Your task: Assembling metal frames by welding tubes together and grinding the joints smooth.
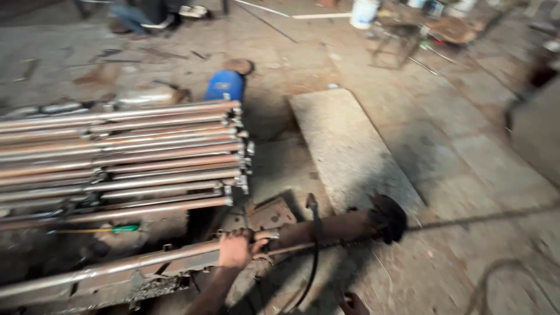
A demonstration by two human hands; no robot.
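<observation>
The left hand [235,249] is gripping a long rusty pipe [116,267], its fingers wrapping closed around it where the pipe is meeting a thicker rusty tube [326,228]. The tube is lying on the floor [455,146] and ending in a dark round cap [389,218]. A black hose [315,251] is hanging across the tube just beside the hand. The right hand [353,304] is showing only at the bottom edge, and whether its fingers are open or closed cannot be told. Behind the pipe, a stack of pipes [122,157] is lying side by side. A grey slab [350,146] is resting on the floor near a blue drum [224,86].
</observation>
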